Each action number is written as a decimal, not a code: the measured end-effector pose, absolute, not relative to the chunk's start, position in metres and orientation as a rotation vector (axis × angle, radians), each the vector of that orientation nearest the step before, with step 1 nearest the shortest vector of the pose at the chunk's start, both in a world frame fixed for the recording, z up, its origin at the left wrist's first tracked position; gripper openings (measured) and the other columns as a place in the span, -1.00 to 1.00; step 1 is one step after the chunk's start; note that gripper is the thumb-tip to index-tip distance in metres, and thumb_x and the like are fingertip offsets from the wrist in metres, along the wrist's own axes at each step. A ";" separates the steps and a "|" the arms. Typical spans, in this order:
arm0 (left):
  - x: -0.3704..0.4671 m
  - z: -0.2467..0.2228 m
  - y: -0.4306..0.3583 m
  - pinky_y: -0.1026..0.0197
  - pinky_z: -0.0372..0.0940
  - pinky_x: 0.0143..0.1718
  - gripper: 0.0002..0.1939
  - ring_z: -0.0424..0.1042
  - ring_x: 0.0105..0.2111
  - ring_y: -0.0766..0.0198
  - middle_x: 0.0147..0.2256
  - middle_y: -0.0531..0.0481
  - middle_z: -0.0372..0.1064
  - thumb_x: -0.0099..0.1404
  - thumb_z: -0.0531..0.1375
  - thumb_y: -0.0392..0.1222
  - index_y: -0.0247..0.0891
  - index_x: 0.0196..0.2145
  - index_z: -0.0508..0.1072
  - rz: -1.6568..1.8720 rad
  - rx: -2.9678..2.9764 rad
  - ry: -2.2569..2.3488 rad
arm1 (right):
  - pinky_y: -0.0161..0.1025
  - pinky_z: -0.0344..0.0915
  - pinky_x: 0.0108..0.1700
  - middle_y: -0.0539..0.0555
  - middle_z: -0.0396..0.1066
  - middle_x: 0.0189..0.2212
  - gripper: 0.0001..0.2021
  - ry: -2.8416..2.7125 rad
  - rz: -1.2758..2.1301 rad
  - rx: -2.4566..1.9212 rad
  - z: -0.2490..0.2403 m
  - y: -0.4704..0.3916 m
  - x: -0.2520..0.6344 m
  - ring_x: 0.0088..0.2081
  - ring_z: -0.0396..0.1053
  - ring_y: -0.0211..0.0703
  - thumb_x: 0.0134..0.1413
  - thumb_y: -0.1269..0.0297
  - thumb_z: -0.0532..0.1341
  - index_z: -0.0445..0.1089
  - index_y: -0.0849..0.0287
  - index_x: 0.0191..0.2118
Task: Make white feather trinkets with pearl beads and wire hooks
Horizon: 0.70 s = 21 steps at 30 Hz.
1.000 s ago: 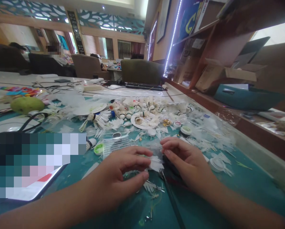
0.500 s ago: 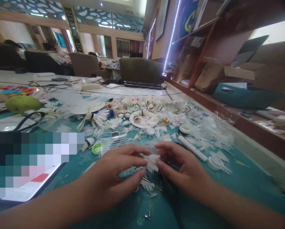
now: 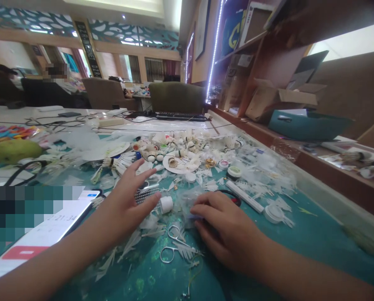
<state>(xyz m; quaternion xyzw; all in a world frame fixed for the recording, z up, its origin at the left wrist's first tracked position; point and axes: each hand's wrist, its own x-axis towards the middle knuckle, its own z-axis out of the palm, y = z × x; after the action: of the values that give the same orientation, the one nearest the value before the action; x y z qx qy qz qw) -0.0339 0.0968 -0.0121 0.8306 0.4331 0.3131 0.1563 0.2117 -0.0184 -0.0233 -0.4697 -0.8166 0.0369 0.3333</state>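
My left hand (image 3: 130,196) is open, fingers spread over a sheet of pearly beads (image 3: 146,194) and beside a small white-capped bottle (image 3: 166,205). My right hand (image 3: 220,221) has its fingers curled at a clear plastic bag (image 3: 187,205); what its fingertips hold, if anything, is hidden. Between and below the hands, small silver scissors (image 3: 169,254) lie on the green mat (image 3: 161,280), beside cut white feather pieces (image 3: 185,251). A white paper plate (image 3: 177,168) bearing a shuttlecock stands farther back.
A lit phone (image 3: 58,230) lies at left, near a green fruit (image 3: 16,151). Several shuttlecocks and feathers spread across the back. To the right are a white stick (image 3: 245,196), round lidded tubs (image 3: 273,213) and a teal basket (image 3: 309,125). People sit in the background.
My left hand has moved up and left, away from the white feather piece, and its fingers have spread. My right hand has shifted slightly lower. The scissors and bottle now show.
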 end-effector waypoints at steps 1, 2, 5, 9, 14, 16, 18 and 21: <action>-0.033 -0.012 0.094 -0.42 0.12 0.34 -0.40 -0.01 0.45 -0.28 0.49 -0.18 -0.04 0.39 0.19 0.22 -0.13 0.26 0.42 0.898 2.392 1.207 | -0.02 0.46 0.00 0.28 0.52 -0.05 -0.79 -2.151 0.108 -1.200 -0.022 -0.019 0.211 -0.04 0.49 0.07 0.32 0.43 0.15 0.52 0.22 -0.07; -0.032 -0.010 0.092 -0.42 0.12 0.34 -0.44 0.03 0.44 -0.26 0.47 -0.18 0.02 0.39 0.20 0.20 -0.12 0.22 0.46 0.903 2.396 1.178 | -0.04 0.46 0.01 0.26 0.52 -0.04 -0.81 -2.165 0.134 -1.163 -0.021 -0.019 0.210 -0.04 0.49 0.04 0.32 0.43 0.16 0.52 0.21 -0.09; -0.028 -0.007 0.083 -0.38 0.20 0.31 -0.60 0.22 0.36 -0.21 0.33 -0.18 0.30 0.42 0.20 0.12 -0.12 0.08 0.54 0.925 2.388 1.100 | -0.15 0.48 -0.03 0.18 0.58 -0.13 -0.83 -2.121 0.184 -1.050 -0.018 -0.017 0.214 -0.11 0.52 -0.07 0.35 0.42 0.14 0.50 0.19 -0.11; -0.025 -0.008 0.073 -0.34 0.17 0.35 -0.71 0.30 0.31 -0.10 0.19 -0.12 0.47 0.48 0.13 -0.10 -0.07 0.08 0.52 0.981 2.445 0.946 | 0.06 0.40 0.12 0.25 0.55 -0.07 -0.79 -2.020 -0.107 -1.352 -0.020 -0.002 0.235 0.01 0.46 0.08 0.39 0.35 0.10 0.49 0.20 -0.07; -0.021 -0.013 0.069 -0.34 0.06 0.38 -0.75 0.33 0.28 -0.08 0.11 -0.08 0.54 0.47 0.12 -0.18 -0.04 -0.01 0.56 1.113 2.429 0.869 | 0.20 0.35 0.14 0.33 0.52 0.00 -0.69 -1.955 -0.113 -1.561 -0.029 0.019 0.260 0.06 0.43 0.19 0.45 0.27 -0.02 0.43 0.21 0.02; -0.019 -0.014 0.068 -0.31 0.13 0.34 -0.77 0.37 0.23 -0.07 0.07 -0.08 0.56 0.46 0.13 -0.18 -0.06 -0.05 0.58 1.151 2.425 0.844 | 0.13 0.40 0.03 0.28 0.54 -0.12 -0.68 -1.958 -0.091 -1.610 -0.030 0.023 0.263 -0.06 0.46 0.14 0.47 0.24 -0.07 0.42 0.18 -0.05; -0.018 -0.013 0.068 -0.28 0.17 0.32 -0.77 0.40 0.19 -0.06 0.05 -0.09 0.57 0.45 0.13 -0.20 -0.08 -0.06 0.58 1.135 2.448 0.809 | 0.06 0.41 -0.02 0.22 0.53 -0.24 -0.66 -1.986 -0.063 -1.632 -0.031 0.025 0.263 -0.15 0.46 0.10 0.48 0.22 -0.08 0.41 0.14 -0.18; -0.017 -0.011 0.066 -0.25 0.21 0.29 -0.76 0.42 0.16 -0.05 0.02 -0.11 0.58 0.45 0.13 -0.24 -0.12 -0.08 0.59 1.112 2.476 0.781 | 0.02 0.38 -0.02 0.16 0.51 -0.33 -0.59 -2.028 -0.027 -1.625 -0.030 0.027 0.262 -0.19 0.45 0.06 0.49 0.16 -0.11 0.38 0.09 -0.32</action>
<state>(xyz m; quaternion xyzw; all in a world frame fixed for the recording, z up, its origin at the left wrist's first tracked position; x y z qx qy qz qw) -0.0174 0.0659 -0.0114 0.8656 0.2732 0.3887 0.1580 0.2616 0.0273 -0.0296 -0.6023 -0.7519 -0.0099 0.2680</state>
